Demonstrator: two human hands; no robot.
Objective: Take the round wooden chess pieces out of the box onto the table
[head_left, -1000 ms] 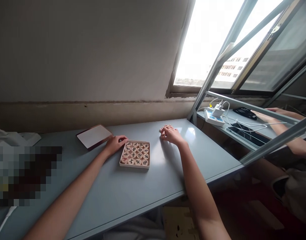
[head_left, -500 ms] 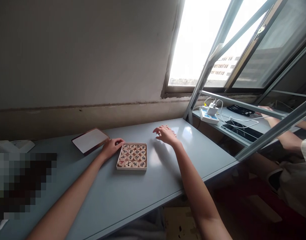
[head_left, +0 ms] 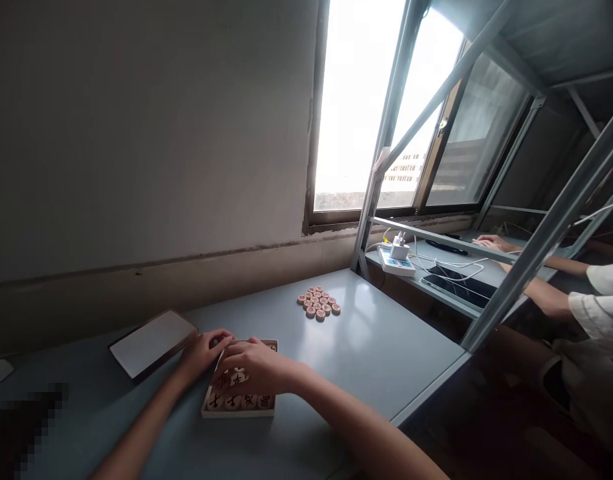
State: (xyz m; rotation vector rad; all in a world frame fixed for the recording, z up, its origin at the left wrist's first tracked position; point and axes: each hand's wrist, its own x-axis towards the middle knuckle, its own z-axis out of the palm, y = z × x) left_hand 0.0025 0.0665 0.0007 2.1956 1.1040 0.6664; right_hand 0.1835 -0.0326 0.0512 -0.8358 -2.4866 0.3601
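Observation:
A shallow box (head_left: 239, 413) of round wooden xiangqi pieces lies on the desk before me. My left hand (head_left: 206, 350) bends round its far left corner, thumb and index finger at the edge. Over the box reaches my right hand (head_left: 249, 367), fingers spread and pointing down at the left-hand pieces. It covers most of the upper rows; a near row of pieces (head_left: 249, 401) with black characters shows below it. I see nothing lifted in the right hand, though its fingertips are partly hidden. Farther right, a cluster of pieces (head_left: 318, 303) with red characters lies flat on the desk.
The box lid (head_left: 153, 343) lies inside up left of my left hand. Metal bed-frame bars (head_left: 416, 120) rise at the desk's right end. Beyond them a power strip (head_left: 397, 260), cables and a dark tablet-like device (head_left: 456, 288) share another desk with a person's hands (head_left: 493, 243).
My right hand has come back from the red-character cluster to the box, uncovering the cluster. My left hand stays at the box corner. The view has tilted up and turned right.

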